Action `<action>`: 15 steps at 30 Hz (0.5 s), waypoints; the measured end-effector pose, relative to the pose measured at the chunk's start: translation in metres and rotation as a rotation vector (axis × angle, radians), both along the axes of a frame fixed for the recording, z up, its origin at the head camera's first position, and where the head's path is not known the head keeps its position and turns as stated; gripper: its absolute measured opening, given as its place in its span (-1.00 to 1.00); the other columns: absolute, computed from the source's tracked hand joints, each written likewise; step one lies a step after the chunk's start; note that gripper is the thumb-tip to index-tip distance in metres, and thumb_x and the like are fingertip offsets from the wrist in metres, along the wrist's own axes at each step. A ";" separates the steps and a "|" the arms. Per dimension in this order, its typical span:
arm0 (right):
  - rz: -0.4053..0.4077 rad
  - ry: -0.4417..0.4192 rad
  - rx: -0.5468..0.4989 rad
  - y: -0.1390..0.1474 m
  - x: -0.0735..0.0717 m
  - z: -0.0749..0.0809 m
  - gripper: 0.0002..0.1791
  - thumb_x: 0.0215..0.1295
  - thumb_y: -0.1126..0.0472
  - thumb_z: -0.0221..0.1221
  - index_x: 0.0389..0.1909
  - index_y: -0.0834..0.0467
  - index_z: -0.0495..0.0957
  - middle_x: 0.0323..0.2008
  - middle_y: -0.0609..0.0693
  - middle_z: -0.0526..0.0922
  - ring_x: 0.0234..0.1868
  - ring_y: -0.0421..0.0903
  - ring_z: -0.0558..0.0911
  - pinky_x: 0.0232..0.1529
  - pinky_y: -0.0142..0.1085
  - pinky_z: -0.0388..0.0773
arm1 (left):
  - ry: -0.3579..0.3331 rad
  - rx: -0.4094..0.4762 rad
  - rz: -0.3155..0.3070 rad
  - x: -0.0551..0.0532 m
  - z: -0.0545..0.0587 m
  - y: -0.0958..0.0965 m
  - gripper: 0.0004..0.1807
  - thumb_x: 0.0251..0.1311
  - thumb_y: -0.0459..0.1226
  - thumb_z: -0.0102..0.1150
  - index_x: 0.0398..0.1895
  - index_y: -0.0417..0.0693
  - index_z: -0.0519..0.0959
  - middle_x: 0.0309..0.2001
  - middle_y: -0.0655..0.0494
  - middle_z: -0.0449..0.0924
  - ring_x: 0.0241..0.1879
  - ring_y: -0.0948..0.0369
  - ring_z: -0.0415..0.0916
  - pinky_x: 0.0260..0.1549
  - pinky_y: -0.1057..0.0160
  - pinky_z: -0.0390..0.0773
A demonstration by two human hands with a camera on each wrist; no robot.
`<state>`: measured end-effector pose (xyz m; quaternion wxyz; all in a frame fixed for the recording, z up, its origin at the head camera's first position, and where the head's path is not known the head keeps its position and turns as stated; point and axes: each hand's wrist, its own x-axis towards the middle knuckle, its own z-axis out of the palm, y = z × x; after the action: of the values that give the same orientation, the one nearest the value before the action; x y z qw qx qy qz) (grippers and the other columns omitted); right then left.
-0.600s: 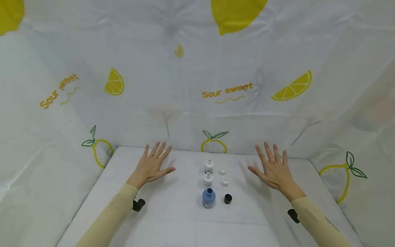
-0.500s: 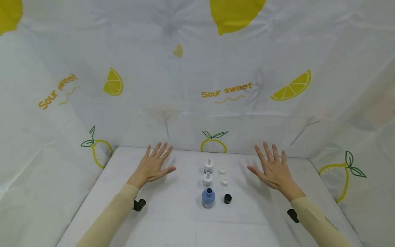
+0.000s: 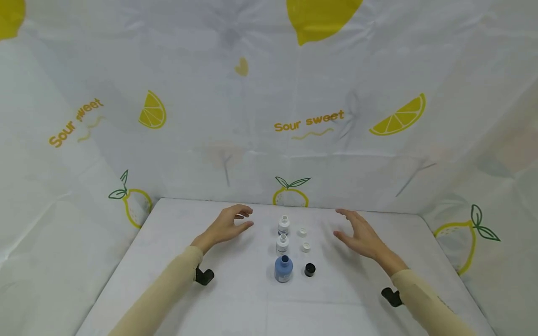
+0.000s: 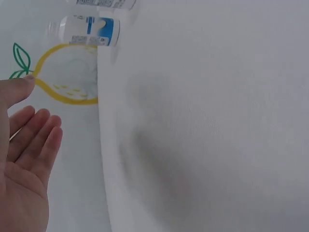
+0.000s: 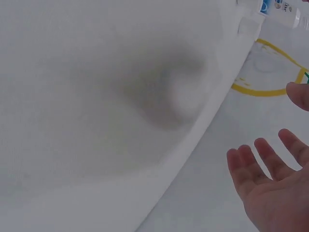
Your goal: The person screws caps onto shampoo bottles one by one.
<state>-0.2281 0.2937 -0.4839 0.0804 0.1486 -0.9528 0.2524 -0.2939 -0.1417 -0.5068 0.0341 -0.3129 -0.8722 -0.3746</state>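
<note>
Two white bottles, a rear one (image 3: 283, 227) and a nearer one (image 3: 282, 245), stand uncapped in a column with a blue bottle (image 3: 283, 270) at the front. To their right lie two white caps, one far (image 3: 302, 232) and one nearer (image 3: 306, 248), and a black cap (image 3: 309, 269). My left hand (image 3: 227, 225) hovers left of the bottles, fingers gently bent, holding nothing. On the other side, my right hand (image 3: 360, 235) is raised right of the caps, thumb apart from the fingers, also holding nothing. The left wrist view shows a white bottle (image 4: 91, 31) beyond the thumb.
A white-covered table (image 3: 235, 308) carries everything. Behind it and at both sides hangs a white curtain (image 3: 201, 121) printed with lemons. Black devices are strapped under the left wrist (image 3: 204, 276) and the right wrist (image 3: 392, 297).
Both hands have turned from flat, spread fingers to loosely bent ones with palms facing inward. The left hand has moved right, toward the bottles; the right hand has shifted slightly left. Bottles and caps stay put.
</note>
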 end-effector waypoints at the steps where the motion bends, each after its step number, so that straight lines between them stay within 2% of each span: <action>1: 0.003 -0.004 -0.032 -0.001 -0.001 -0.001 -0.32 0.45 0.13 0.39 0.47 0.30 0.42 0.39 0.38 0.56 0.32 0.42 0.60 0.26 0.36 0.65 | -0.036 0.046 -0.005 -0.001 -0.001 0.005 -0.58 0.44 -0.26 0.41 0.24 -0.32 0.62 0.18 -0.25 0.74 0.15 -0.06 0.75 0.22 0.03 0.78; 4: 0.011 -0.037 -0.134 -0.004 -0.003 -0.004 -0.44 0.42 0.24 0.41 0.34 0.35 0.51 0.26 0.38 0.66 0.20 0.36 0.69 0.18 0.25 0.74 | -0.107 0.118 0.003 -0.005 -0.006 0.020 -0.64 0.42 -0.25 0.43 0.15 -0.27 0.67 0.09 -0.23 0.78 0.07 -0.02 0.79 0.16 0.14 0.81; 8: 0.014 -0.108 -0.251 -0.006 -0.008 -0.007 -0.55 0.42 0.32 0.40 0.24 0.38 0.56 0.17 0.38 0.70 0.14 0.36 0.74 0.16 0.19 0.77 | -0.162 0.135 -0.014 -0.008 -0.012 0.038 -0.65 0.41 -0.23 0.45 0.14 -0.23 0.68 0.08 -0.23 0.78 0.07 -0.01 0.78 0.14 0.20 0.81; 15: 0.025 -0.214 -0.308 -0.013 -0.014 -0.012 -0.63 0.45 0.31 0.37 0.18 0.37 0.61 0.13 0.31 0.74 0.12 0.25 0.78 0.13 0.03 0.81 | -0.246 0.135 -0.054 -0.012 -0.018 0.062 -0.59 0.42 -0.23 0.44 0.22 -0.28 0.65 0.16 -0.20 0.76 0.18 -0.05 0.74 0.23 0.17 0.77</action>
<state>-0.2418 0.2803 -0.4961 -0.0029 0.1188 -0.9040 0.4107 -0.3056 -0.0795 -0.5249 -0.0620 -0.2847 -0.8338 -0.4689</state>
